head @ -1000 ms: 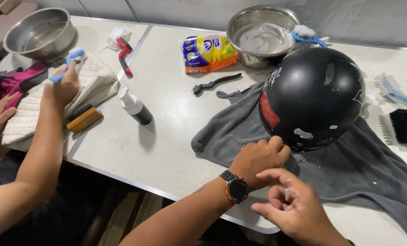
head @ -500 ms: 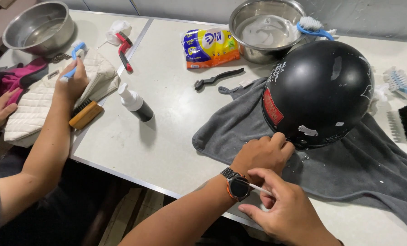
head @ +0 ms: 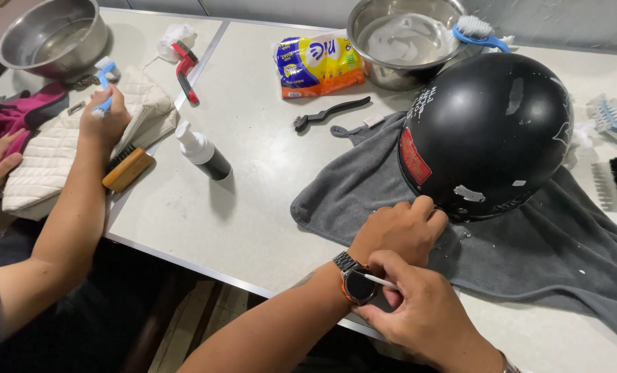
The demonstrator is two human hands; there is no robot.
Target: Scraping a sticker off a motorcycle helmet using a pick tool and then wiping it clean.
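A black helmet (head: 488, 131) with a red sticker and white smears rests on a grey towel (head: 550, 255). My left hand (head: 398, 231), with a watch (head: 355, 280) on its wrist, lies curled in a fist on the towel, touching the helmet's lower rim. My right hand (head: 426, 314) is just below it at the table's front edge. It pinches a thin white stick (head: 379, 280) whose tip points at the watch.
A steel bowl (head: 405, 34) with a blue brush (head: 478, 31), a snack packet (head: 319, 65), a black brush (head: 329, 112) and a small pump bottle (head: 203, 152) lie behind. At left, another person's hand (head: 105, 121) scrubs a white quilted bag (head: 53, 159) with a blue toothbrush.
My right hand has closed in on my left wrist, bringing the white stick up against the watch. The other person's brushing hand has shifted slightly on the bag.
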